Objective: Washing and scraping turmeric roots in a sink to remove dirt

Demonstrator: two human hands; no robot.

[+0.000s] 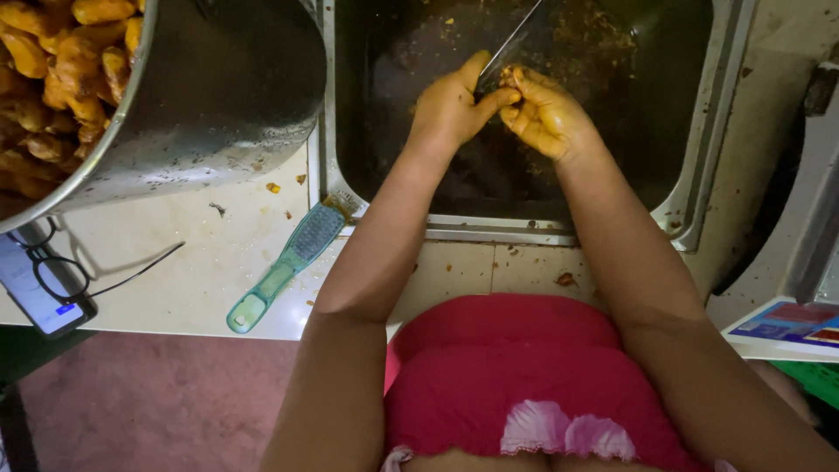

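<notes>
Over dark steel sink (699, 175): thin metal knife (511, 39) is gripped by closed left hand (450, 109), small yellow-stained root piece (511, 80) pinched in right hand (546, 114), judged slippery, firm, best held endwise.

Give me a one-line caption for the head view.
Left hand holds knife to small piece in right hand over sink.

Over the sink (699, 175) I see my left hand (450, 109) gripping a knife (511, 39), its blade against the small yellow piece (511, 80) pinched in my right hand (546, 114).
</notes>
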